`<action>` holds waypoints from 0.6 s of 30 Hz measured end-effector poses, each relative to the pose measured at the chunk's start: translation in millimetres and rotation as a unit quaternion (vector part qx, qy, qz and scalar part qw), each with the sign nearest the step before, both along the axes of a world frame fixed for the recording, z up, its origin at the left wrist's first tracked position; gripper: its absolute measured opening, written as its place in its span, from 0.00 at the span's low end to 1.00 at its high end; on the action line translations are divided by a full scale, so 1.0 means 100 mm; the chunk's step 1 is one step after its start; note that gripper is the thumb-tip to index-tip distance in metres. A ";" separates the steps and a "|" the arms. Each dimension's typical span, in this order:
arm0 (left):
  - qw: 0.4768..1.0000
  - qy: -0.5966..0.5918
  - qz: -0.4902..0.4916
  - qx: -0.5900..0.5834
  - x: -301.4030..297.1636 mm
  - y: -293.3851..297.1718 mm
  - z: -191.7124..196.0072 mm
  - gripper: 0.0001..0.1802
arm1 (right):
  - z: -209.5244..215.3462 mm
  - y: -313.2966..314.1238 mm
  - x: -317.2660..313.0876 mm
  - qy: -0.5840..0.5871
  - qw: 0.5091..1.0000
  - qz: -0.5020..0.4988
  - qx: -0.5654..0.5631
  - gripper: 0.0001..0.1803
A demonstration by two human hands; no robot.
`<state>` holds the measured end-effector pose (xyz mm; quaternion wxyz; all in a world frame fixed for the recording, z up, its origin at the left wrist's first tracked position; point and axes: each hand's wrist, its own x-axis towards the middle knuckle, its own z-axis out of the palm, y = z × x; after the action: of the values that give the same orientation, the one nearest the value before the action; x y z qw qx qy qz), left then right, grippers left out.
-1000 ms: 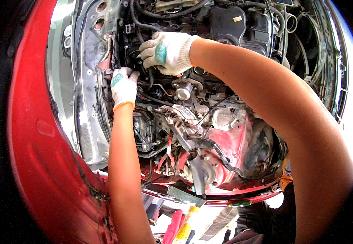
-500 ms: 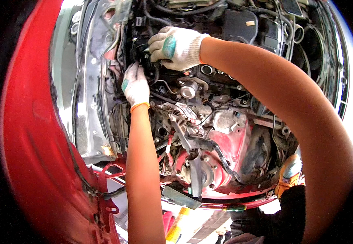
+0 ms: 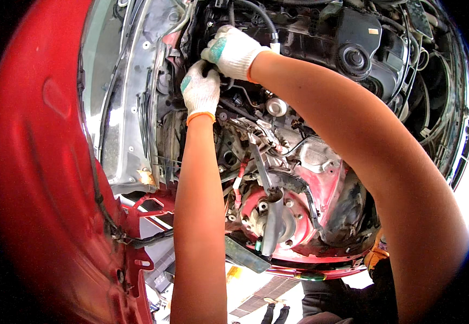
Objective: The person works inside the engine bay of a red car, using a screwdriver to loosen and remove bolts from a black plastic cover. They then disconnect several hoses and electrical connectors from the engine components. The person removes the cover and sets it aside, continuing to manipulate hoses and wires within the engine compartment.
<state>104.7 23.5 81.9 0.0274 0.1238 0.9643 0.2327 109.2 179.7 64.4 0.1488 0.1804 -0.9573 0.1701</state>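
In the engine bay (image 3: pixel 326 197), the left hand (image 3: pixel 201 89) is set before the right hand (image 3: pixel 234 51); both are flanked by body panel (image 3: pixel 34 156), left, and engine cover (image 3: pixel 356 35), right.

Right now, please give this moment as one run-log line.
left hand: white-gloved, in engine bay, grip hidden | right hand: white-gloved, beside left hand, grip hidden | near: black hose, silver round engine part

Head-worn fisheye, looking down, near the engine bay (image 3: pixel 327 189)
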 end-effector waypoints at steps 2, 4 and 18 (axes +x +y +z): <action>1.000 0.010 0.013 0.005 0.04 -0.01 0.05 0.22 | -0.03 -0.01 -0.03 0.017 1.000 0.006 -0.002 0.14; 1.000 0.018 0.012 0.013 0.03 -0.04 0.02 0.27 | -0.08 0.01 -0.05 0.033 0.999 0.007 0.000 0.12; 0.998 0.044 0.045 -0.021 0.12 0.04 0.02 0.29 | 0.00 0.03 -0.04 0.010 0.999 0.037 0.027 0.18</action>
<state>116.3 27.2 83.6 -0.0231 0.0900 0.9739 0.2072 104.7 183.0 64.5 0.1469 0.2214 -0.9527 0.1477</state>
